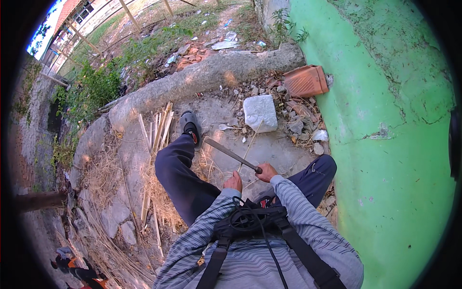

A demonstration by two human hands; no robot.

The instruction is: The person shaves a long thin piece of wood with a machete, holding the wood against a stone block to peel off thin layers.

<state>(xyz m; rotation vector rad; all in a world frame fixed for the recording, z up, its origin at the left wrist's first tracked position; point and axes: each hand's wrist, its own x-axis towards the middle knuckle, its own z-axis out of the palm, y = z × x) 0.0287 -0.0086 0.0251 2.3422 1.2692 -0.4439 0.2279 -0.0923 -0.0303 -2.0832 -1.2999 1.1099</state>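
My right hand (pixel 266 172) is wrapped round the dark handle of a long-bladed knife (pixel 230 153), whose blade points away to the left. In my left hand (pixel 233 183) is the near end of a thin pale strip (pixel 252 139), which looks like split bamboo. The strip runs outward to a rough white block (pixel 260 112) on the ground, and the blade crosses it just beyond my left hand. Both hands are low between my bent legs, close together. Whether the blade touches the strip I cannot tell.
Split bamboo pieces (pixel 163 127) and pale shavings (pixel 163 192) lie beside my left leg. A green wall (pixel 385 183) rises close on the right. Beyond the block are an orange hollow brick (pixel 306 81), rubble and a low concrete ridge (pixel 192 79). Dark and orange shapes (pixel 79 272) sit lower left.
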